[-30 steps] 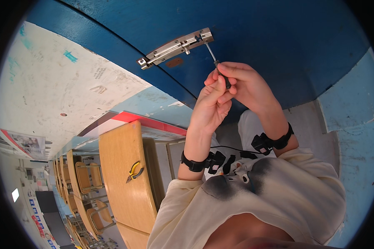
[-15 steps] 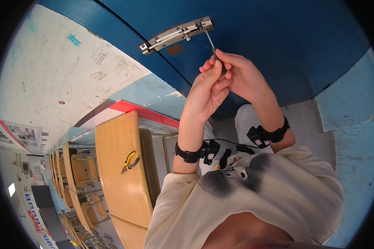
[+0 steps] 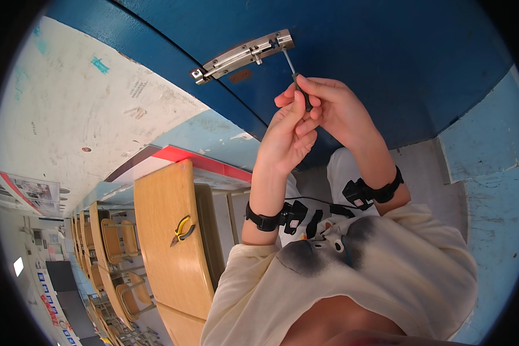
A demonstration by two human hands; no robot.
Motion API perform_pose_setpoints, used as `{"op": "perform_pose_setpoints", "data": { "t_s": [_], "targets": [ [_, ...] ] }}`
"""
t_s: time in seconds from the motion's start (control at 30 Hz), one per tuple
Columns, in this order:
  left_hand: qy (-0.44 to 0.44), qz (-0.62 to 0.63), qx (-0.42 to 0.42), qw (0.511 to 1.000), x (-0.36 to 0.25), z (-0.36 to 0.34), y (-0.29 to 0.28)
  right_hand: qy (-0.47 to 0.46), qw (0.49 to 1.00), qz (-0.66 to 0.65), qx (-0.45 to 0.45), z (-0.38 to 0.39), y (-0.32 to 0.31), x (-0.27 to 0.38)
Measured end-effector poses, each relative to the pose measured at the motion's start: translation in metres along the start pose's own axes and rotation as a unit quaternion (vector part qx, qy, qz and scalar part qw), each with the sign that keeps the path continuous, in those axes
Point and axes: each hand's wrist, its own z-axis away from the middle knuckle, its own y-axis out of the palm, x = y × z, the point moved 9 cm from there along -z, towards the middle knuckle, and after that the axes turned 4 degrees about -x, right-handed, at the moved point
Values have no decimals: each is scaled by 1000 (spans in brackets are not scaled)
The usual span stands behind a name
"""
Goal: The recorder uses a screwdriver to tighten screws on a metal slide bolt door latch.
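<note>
A metal slide bolt latch (image 3: 245, 56) is mounted across the seam of a dark blue door (image 3: 375, 52). Its catch sits left of the seam. A screwdriver (image 3: 294, 73) with a dark handle and thin grey shaft points up, its tip at the lower edge of the latch's right end. My right hand (image 3: 334, 104) pinches the handle between thumb and fingers. Close against it, my left hand (image 3: 288, 130) has its thumb and fingers closed at the lower end of the same handle. The fingers partly hide the handle.
At the left, a wooden desk (image 3: 167, 254) carries yellow-and-black pliers (image 3: 183, 230). Chairs (image 3: 119, 237) and more desks stand beyond it. A scuffed white and light blue wall (image 3: 127, 98) borders the door. A rusty patch (image 3: 240, 75) marks the door below the latch.
The latch and door sit slightly lower and farther left in view, as the view has shifted a little. Both hands keep the screwdriver at the latch's right end.
</note>
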Motion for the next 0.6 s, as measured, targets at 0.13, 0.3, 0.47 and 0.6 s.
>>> {"op": "perform_pose_setpoints", "data": {
  "t_s": [0.13,0.3,0.47,0.6],
  "targets": [
    [10,-15,-25,1000,0,2,-5,21,999,-29,34,-4,-2,-10],
    [17,-26,-41,999,-6,3,-5,21,989,-88,117,-9,6,-14],
    [41,-114,-91,988,-16,4,-2,15,954,-228,194,-12,21,-20],
    [37,-91,-89,991,-18,6,1,13,977,-174,122,-6,21,-15]
  ]
}}
